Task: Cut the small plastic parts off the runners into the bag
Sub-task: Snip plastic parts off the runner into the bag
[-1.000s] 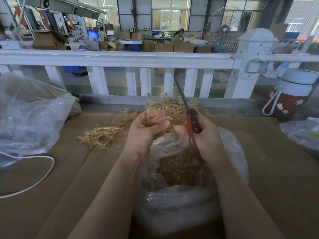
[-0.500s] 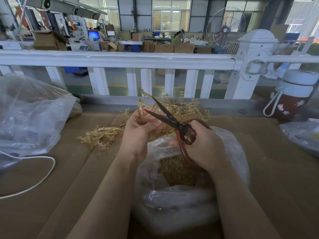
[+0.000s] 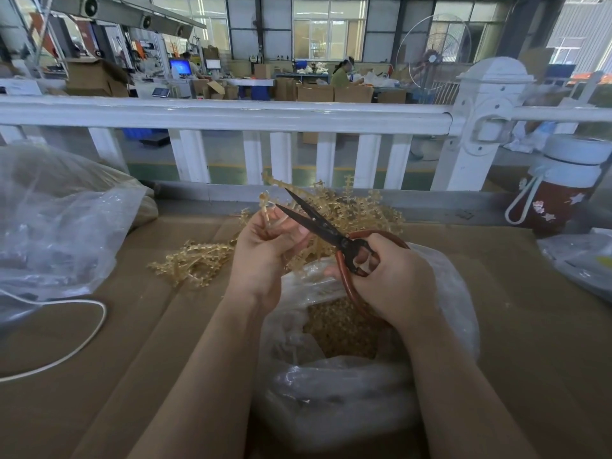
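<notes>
Left hand (image 3: 265,250): pinches one amber plastic runner (image 3: 265,207), above one clear plastic bag (image 3: 334,376).
Right hand (image 3: 394,279): grips one pair of black, red-handled scissors (image 3: 318,223), blades apart.
Runner piles (image 3: 195,260): two, on cardboard.

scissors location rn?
Head view, centre: the scissors are in the right hand, blades open toward the runner held by the left hand, above the bag.

Cardboard-covered table (image 3: 513,326): runner pile (image 3: 195,260), bag (image 3: 347,385), white cable (image 3: 66,352), bottle (image 3: 559,190).
</notes>
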{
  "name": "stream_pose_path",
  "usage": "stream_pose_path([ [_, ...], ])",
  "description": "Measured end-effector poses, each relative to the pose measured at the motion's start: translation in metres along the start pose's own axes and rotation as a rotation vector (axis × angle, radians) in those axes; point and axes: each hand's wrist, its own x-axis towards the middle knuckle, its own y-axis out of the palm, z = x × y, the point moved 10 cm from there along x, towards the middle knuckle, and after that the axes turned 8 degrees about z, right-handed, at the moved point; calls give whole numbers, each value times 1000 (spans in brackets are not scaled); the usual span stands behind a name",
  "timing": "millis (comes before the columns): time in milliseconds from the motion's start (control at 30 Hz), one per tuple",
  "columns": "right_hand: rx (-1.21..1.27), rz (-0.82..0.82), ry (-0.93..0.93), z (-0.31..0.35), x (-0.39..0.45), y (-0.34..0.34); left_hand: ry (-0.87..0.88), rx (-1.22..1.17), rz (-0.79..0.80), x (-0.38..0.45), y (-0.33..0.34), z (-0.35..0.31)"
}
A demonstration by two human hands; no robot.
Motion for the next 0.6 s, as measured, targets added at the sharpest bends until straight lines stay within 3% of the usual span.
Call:
stream_pose_path([
  [467, 30, 24, 19, -2, 2, 2, -104, -73, 32, -3, -3, 6],
  [600, 31, 6, 6, 0, 1, 0, -80, 24, 64, -3, 2, 3],
])
